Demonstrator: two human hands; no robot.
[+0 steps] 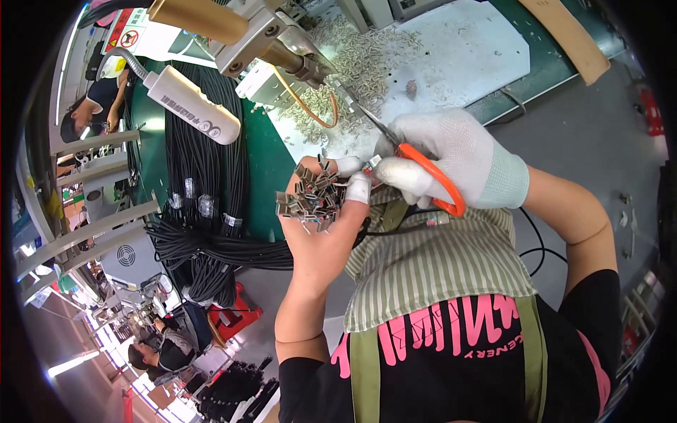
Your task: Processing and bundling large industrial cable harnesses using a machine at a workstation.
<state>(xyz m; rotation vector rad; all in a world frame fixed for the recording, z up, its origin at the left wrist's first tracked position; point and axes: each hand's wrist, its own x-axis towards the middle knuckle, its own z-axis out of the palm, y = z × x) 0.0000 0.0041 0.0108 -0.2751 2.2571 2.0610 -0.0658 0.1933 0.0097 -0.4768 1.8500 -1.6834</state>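
Observation:
My left hand (321, 243), bare with white covers on the thumb and a fingertip, is closed round a bundle of cable ends with small metal connectors (310, 194). Between its covered tips and my right hand sits one small whitish connector (371, 164). A white glove with a pale blue cuff covers my right hand (451, 158), which grips orange-handled scissors (431, 171). Their thin blades point up and left, toward the nozzle of a bench machine (307, 69). My right thumb is at the small connector; whether it pinches it I cannot tell.
Many small pale scraps (360, 60) litter a white board (472, 42) on the green table. Coils of black cable (204, 134) lie at the left, beside a white lamp (192, 104) on a bendable neck. Two other people sit farther left, near a red stool (236, 314).

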